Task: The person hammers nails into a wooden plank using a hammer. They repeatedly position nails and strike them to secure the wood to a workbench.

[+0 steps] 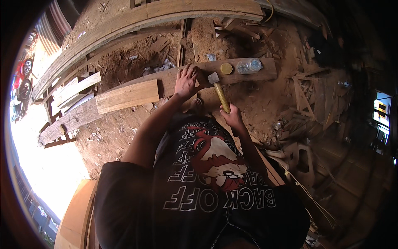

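My right hand (232,115) grips the lower end of a hammer's yellow handle (222,99). The squarish grey hammer head (213,77) is over the near edge of a long wooden plank (174,77). To the left of the head, my left hand (186,82) is on the plank with its fingers bent downward; a small pale piece shows beside its thumb, and whether the fingers pinch something is hidden. Right of the hammer head, a round yellow lid (226,68) lies on the plank. Beside it is a clear plastic jar (249,66) with small contents, seemingly nails.
A short pale board (127,96) lies on the plank's left part. Cut boards (79,88) are stacked farther left. Long timbers (124,23) run across the far side. Wood scraps (306,96) litter the dirt floor at right, near a plastic chair (298,162). A red motorcycle (22,79) stands outside.
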The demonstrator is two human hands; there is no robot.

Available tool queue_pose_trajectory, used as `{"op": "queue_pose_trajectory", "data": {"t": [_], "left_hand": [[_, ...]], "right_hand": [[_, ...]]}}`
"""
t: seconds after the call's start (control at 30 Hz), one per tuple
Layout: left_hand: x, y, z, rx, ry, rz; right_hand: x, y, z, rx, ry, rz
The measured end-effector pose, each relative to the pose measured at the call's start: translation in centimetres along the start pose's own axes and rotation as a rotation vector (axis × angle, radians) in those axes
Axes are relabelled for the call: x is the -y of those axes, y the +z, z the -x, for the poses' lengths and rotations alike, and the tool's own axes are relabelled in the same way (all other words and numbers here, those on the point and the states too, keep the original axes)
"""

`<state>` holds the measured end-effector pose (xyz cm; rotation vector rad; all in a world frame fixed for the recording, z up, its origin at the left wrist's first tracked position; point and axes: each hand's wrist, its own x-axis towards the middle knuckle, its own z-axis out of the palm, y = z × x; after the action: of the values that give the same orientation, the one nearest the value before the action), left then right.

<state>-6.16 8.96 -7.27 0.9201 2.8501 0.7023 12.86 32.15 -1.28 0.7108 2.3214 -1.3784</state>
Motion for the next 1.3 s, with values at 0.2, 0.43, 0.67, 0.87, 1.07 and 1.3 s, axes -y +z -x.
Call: {"op": "queue_pose_trajectory", "data": {"t": [0.2, 0.43, 0.67, 0.87, 1.07, 1.3], "left_hand": [[-0.6, 1.0, 0.0, -0.008, -0.065, -0.011], [-0.1, 1.4, 0.0, -0.064, -0.08, 0.077], [-0.3, 1.2, -0.2, -0.05, -0.117, 0.113], [-0.6, 0.6, -0.4, -0.022, -0.114, 0.065], [-0.7, 0.7, -0.4, -0.022, -0.138, 0.086], [-0.4, 0.7, -0.5, -0.002, -0.122, 0.09]], "right_hand": [[1.3, -0.9, -0.2, -0.021, -0.089, 0.104], [2.3, -0.7, -1.2, 0.062, -0.073, 0.034], [2.1, -1.0, -2.2, 0.11, -0.122, 0.104], [2.7, -1.6, -2.6, 0.114, -0.2, 0.173], [3.1, -1.1, -2.0, 0.151, -0.088, 0.027], [4.0, -1.5, -1.8, 0.187, 0.007, -0.096]]}}
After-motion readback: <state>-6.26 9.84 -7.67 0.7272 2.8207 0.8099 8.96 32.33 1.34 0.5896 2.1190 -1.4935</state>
